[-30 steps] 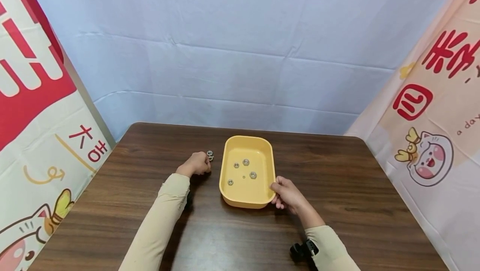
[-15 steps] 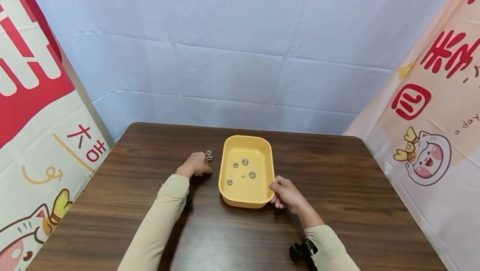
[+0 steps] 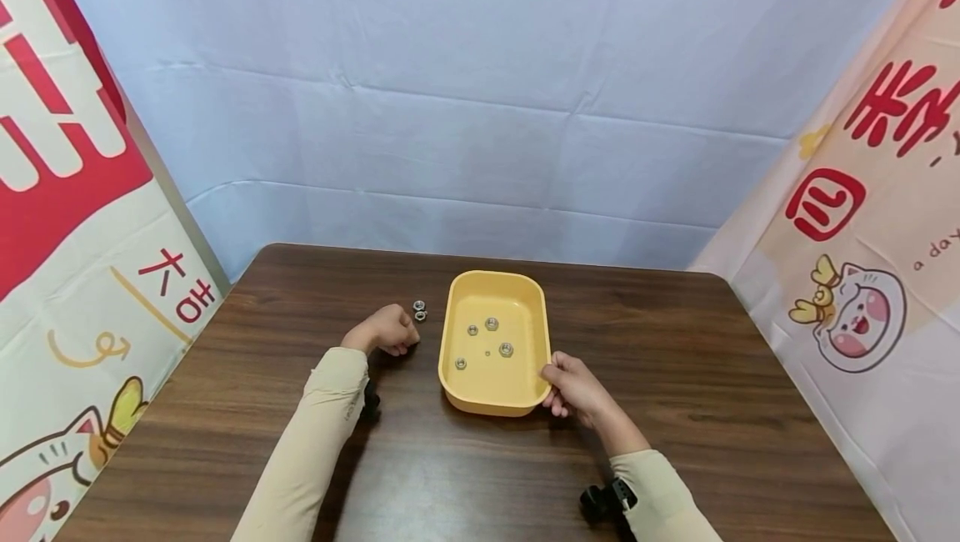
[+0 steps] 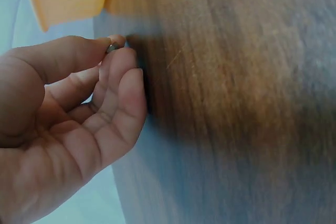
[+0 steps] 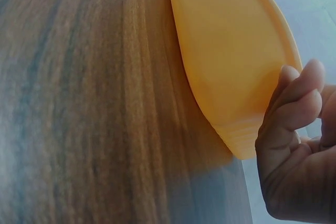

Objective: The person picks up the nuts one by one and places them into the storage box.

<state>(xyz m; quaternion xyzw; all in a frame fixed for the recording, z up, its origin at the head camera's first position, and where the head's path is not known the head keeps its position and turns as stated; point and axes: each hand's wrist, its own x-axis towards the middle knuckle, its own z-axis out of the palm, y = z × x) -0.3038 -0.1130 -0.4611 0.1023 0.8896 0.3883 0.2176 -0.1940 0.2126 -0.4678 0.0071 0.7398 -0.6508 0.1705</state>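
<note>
Pinching a small metal piece [image 4: 111, 48] in left hand [image 3: 391, 328], left of yellow tray [image 3: 491, 406]; gripping tray's right side in right hand [image 3: 579, 390]; could drop piece, pinched so slightly.

This looks like a curtained-off booth: bluish cloth [image 3: 465, 108] behind a wood-grain surface [image 3: 675, 375], printed cartoon banners [image 3: 847, 292] either side.

Yellow tray [image 3: 495, 382], brown wood-grained table [image 3: 675, 383]

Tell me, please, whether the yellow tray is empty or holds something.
Not empty, but far from full: in the head view, metal nuts lie spaced across the bottom of the yellow tray.
</note>
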